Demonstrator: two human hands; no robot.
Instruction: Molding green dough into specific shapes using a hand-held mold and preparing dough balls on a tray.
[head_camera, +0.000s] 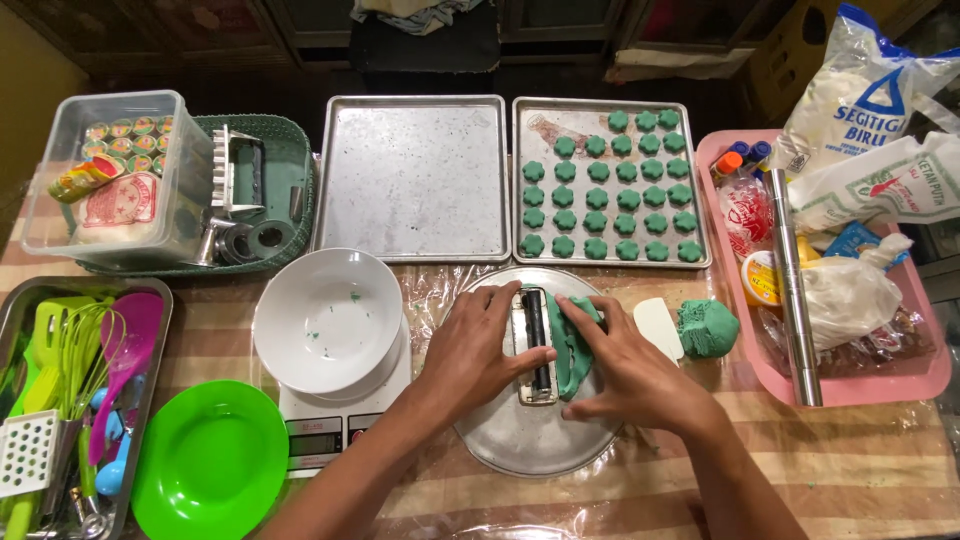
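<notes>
My left hand (472, 352) rests on the left side of a small rectangular metal mould (533, 345) lying on a round metal plate (530, 440). My right hand (625, 368) presses a slab of green dough (572, 345) against the mould's right side. A lump of green dough (707, 327) and a white scraper (658, 327) lie just right of the plate. Several green flower-shaped cookies (610, 190) sit in rows on the right baking tray (530, 120).
An unfilled baking tray (412, 178) lies at the back centre. A white bowl (328, 320) sits on a kitchen scale (325, 425), a green plate (208, 465) in front. Utensil tray (70, 400) at left, pink tray (850, 385) with rolling pin (795, 290) and bags at right.
</notes>
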